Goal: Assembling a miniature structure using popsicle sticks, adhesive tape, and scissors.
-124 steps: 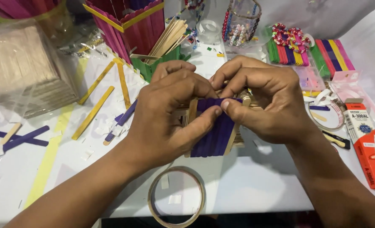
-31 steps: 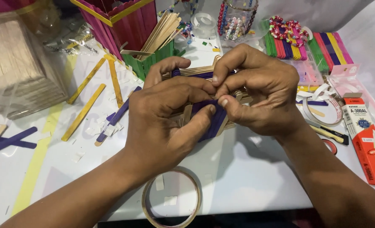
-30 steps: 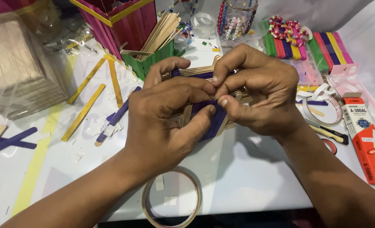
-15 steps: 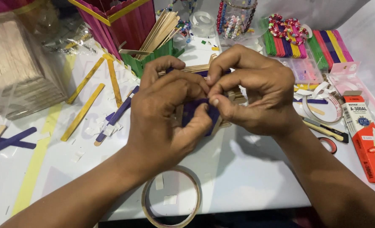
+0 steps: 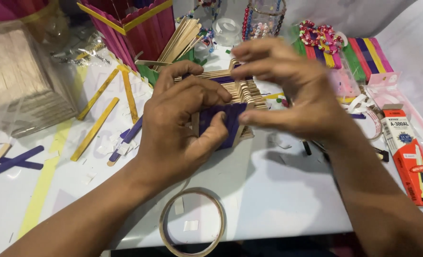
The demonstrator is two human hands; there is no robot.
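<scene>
A small craft-stick structure (image 5: 240,93), plain wood with purple sticks on its front, stands on the white table (image 5: 278,190). My left hand (image 5: 183,128) grips its purple front, thumb pressed on the lower edge and fingers curled over the top. My right hand (image 5: 292,90) hovers just to the right of the structure with fingers spread, its thumb tip close to the purple sticks; I cannot tell whether it touches them. It holds nothing that I can see.
A tape ring (image 5: 192,222) lies near the front edge. Loose yellow sticks (image 5: 95,128) and purple sticks (image 5: 14,161) lie at the left, beside a clear bag of plain sticks (image 5: 16,85). A pink stick box (image 5: 130,26), coloured sticks (image 5: 363,54) and an orange cutter package (image 5: 409,154) stand around.
My right hand has let go of the structure and lifted up and to the right, its fingers opening. My left hand keeps its grip on the purple front.
</scene>
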